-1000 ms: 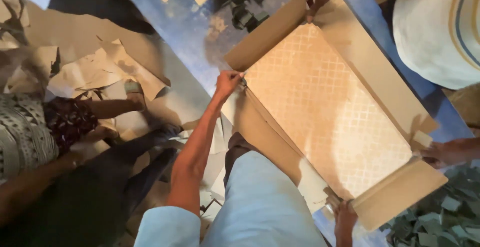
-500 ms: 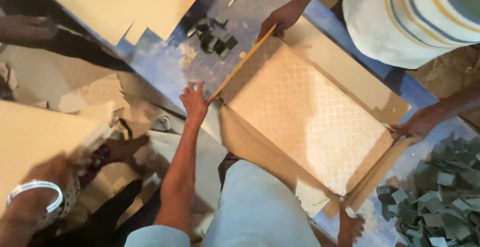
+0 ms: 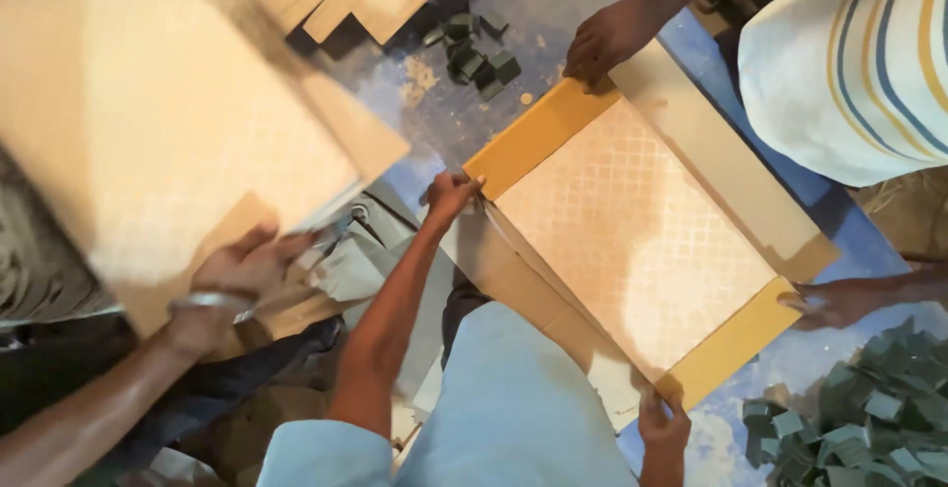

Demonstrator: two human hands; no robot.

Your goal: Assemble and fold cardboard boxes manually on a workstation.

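Cardboard sheet (image 3: 168,121): the biggest thing in view, pale and blurred, filling the 9 to 11 o'clock part of the frame; another person's hand (image 3: 237,270) with a metal bangle holds it from below
Cardboard wrap (image 3: 731,176): a flat box blank lying open on the blue floor (image 3: 444,121), centre to 3 o'clock in the frame, its long side flaps flat and its short end flaps raised
Patterned panel (image 3: 632,240): a pale slab with a diamond grid, lying flat in the middle of the wrap, set on a slant
Green blocks (image 3: 869,418): a loose heap at 5 o'clock of the panel, with a smaller scatter at 11 o'clock
Left hand (image 3: 449,194): at 9 o'clock of the panel, fingers clenched on the corner where the end flap meets the near side flap
Right hand (image 3: 664,423): at 6 o'clock of the panel, grasping the wrap's near corner
Co-worker's hands (image 3: 607,38): one presses the far corner at 12 o'clock, the other rests at 3 o'clock beside the second end flap
Step in hand: seemingly, the end flaps are being stood up against the panel, each corner held
Next move calls for: probably lifting the near side flap evenly with both hands, corners kept square and the panel not sliding
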